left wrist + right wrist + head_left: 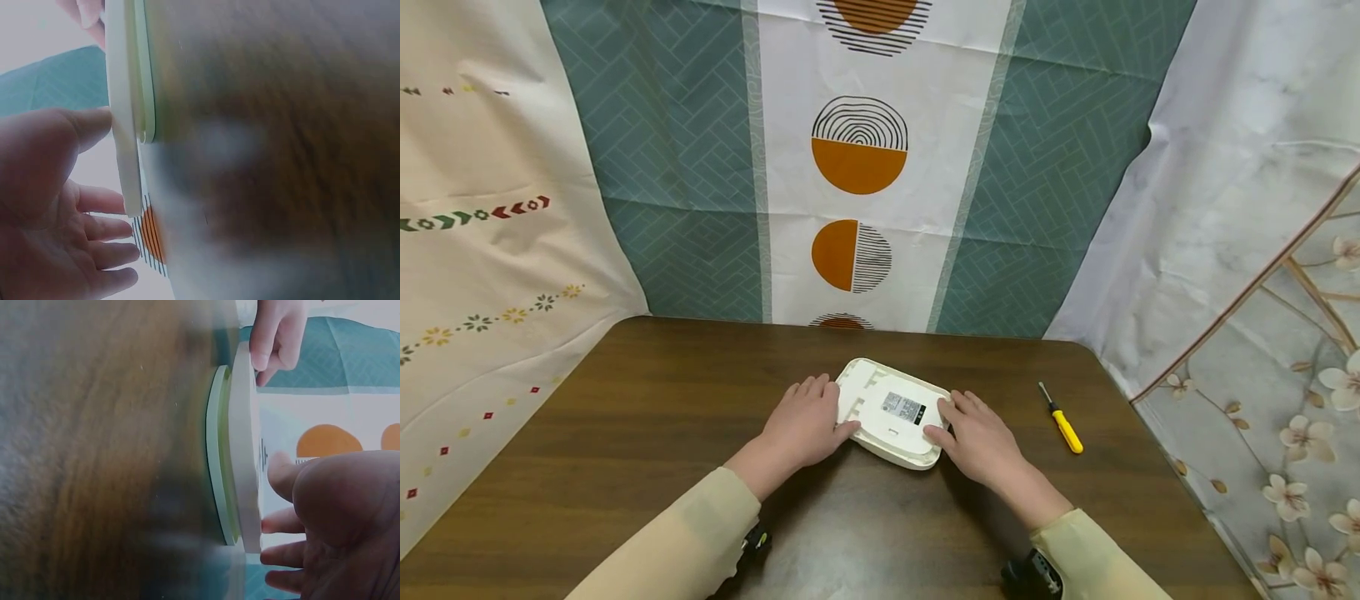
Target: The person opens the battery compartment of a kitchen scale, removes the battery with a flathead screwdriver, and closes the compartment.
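A white plastic device [871, 412] with rounded corners lies on the table, its label [904, 407] facing up. My left hand [808, 421] touches its left end with the thumb at the near corner; in the left wrist view the other fingers [106, 254] reach straight out past the edge. At the right end rests my right hand [977, 435], thumb over the face beside the label. Its lower fingers [283, 554] look nearly straight in the right wrist view, tips at the device. A pale green lower layer [217, 456] shows under the white body.
To the right of my right hand lies a screwdriver [1064, 427] with a yellow handle, its tip pointing away. The brown wooden table [662, 433] ends at a patterned curtain [857, 250] behind, with more cloth hanging on both sides.
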Demonstrator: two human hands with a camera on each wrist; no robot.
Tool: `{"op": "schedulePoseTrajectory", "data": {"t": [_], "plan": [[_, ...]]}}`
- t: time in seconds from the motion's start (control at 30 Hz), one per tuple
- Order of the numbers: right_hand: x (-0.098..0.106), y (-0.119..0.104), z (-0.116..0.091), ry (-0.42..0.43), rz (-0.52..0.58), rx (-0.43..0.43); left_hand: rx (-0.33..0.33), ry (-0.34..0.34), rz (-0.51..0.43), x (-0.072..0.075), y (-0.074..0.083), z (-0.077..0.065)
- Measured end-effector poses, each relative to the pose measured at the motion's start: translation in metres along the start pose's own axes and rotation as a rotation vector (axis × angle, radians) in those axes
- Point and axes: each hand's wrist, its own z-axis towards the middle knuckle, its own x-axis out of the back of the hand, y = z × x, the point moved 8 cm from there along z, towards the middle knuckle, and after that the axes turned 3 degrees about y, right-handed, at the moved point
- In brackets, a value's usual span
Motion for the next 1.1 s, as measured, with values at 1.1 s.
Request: {"op": "schedulePoseTrajectory", "data": {"t": [1.1], "plan": [[-0.007, -0.003, 0.024, -0.051, 0.078, 0.042, -0.001, -0.013, 0.045, 0.006, 0.006, -0.023]]}}
